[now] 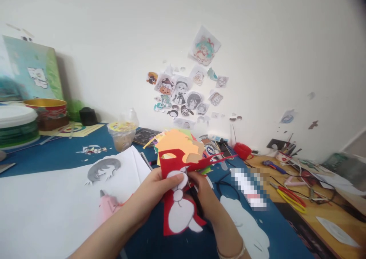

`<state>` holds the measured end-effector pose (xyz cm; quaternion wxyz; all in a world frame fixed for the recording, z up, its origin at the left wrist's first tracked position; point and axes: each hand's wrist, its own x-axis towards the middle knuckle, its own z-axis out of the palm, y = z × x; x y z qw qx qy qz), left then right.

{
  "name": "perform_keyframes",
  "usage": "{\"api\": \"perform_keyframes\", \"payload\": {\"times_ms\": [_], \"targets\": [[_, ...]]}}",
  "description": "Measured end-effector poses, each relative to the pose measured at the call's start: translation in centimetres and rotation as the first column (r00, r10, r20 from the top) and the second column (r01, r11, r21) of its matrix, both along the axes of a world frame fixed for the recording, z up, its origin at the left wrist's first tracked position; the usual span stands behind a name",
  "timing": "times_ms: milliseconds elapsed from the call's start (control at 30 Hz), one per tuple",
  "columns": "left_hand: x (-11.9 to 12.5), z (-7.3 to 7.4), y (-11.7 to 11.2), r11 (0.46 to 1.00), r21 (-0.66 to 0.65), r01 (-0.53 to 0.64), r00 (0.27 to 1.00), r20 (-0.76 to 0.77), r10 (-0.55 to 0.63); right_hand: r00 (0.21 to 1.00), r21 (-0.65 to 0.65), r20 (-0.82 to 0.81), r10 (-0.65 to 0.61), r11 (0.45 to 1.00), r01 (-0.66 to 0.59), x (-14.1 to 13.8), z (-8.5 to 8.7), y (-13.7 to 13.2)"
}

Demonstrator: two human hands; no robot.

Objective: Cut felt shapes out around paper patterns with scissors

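Observation:
My left hand (158, 184) is closed on a sheet of red paper (167, 217), its thumb pressing down a white paper cutout (180, 215) with rounded, pencil-outlined shapes. The red sheet has cut-out gaps, and a thin strip of it stretches off to the right. At the right edge of the cutout, my right hand (201, 192) is closed around black-handled scissors (196, 202), mostly hidden by the fingers and paper. Just behind both hands lies a pile of coloured paper scraps (177, 143), orange on top.
A pink glue gun (108, 206) and a grey hair-shaped cutout (104, 169) lie on white paper (57, 205) at left. A lidded plastic cup (122, 137) stands behind. On the right are a cloud-shaped white cutout (246, 228), a red mug (243, 151), cables and pliers (291, 200).

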<state>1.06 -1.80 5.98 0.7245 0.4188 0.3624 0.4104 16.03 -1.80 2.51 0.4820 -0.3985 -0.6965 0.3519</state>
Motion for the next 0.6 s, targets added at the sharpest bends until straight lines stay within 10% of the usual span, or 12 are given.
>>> {"api": "perform_keyframes", "payload": {"times_ms": [600], "targets": [[1.0,-0.7,-0.2,0.994,0.031,-0.109,0.993,0.049,0.107,0.977,-0.086,-0.163,-0.136,0.989,0.123,-1.6,-0.1,-0.1]]}}
